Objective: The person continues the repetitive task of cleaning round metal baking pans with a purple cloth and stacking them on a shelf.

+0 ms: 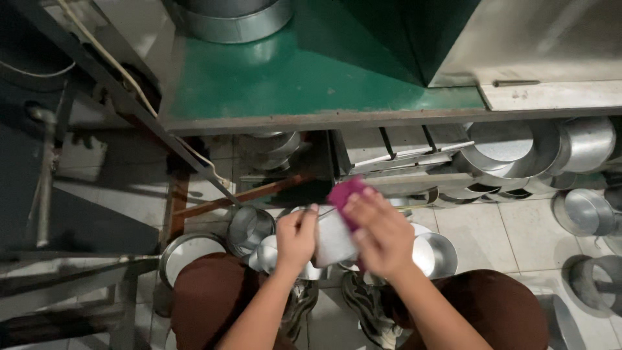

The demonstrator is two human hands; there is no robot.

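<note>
Fingers: left hand point(295, 238) one metal cup point(334, 241) | right hand point(382, 233) one magenta pad point(346, 194)

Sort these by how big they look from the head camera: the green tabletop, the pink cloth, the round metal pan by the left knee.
1. Green tabletop, by far the largest.
2. Round metal pan, partly hidden by the knee.
3. Pink cloth, smallest; the right hand covers some of it.

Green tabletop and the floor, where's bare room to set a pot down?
The green tabletop is bare between the round tin at its far edge and its near edge. Floor tiles right of the right hand are free. Around the feet, pots crowd the floor, and the shelf pots are stacked tight.
</note>
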